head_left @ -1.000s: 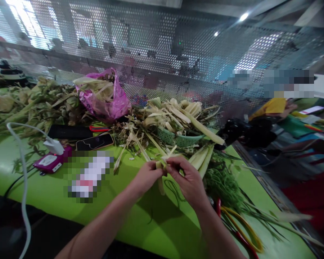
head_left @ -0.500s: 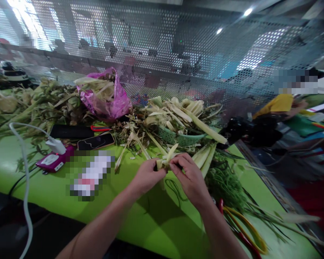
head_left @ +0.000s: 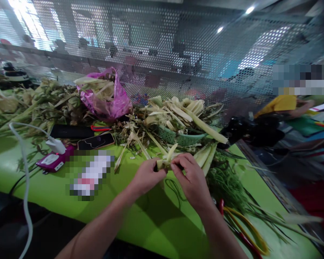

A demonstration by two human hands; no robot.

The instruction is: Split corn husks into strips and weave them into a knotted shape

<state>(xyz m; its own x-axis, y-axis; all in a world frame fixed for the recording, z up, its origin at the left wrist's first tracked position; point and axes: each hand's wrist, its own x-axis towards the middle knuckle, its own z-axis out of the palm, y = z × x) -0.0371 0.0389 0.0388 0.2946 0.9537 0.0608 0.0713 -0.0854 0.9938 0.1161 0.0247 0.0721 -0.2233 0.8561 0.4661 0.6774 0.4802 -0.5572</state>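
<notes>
Over the green table top, my left hand (head_left: 149,175) pinches a small folded bundle of pale corn husk (head_left: 171,152) between thumb and fingers. From the other side my right hand (head_left: 189,177) closes its thumb and forefinger on the same bundle. One pale yellow-green strip sticks up from it between the hands. Below the fingers a thin dark green string (head_left: 175,190) lies in loops. My fingers hide much of the bundle's lower part. Just behind the hands stands a green plastic basket (head_left: 182,139) heaped with dry husks (head_left: 178,111).
A pink plastic bag (head_left: 105,102) of husks stands at the back. To the left lie a phone (head_left: 96,141) and a purple power strip (head_left: 52,160). Green string (head_left: 226,183) and a yellow-and-red-handled tool (head_left: 248,230) are at right. A person in a yellow sleeve (head_left: 283,102) sits beyond.
Both hands stay almost in place on the husk bundle. My right hand has shifted very slightly to the right; otherwise the table looks the same.
</notes>
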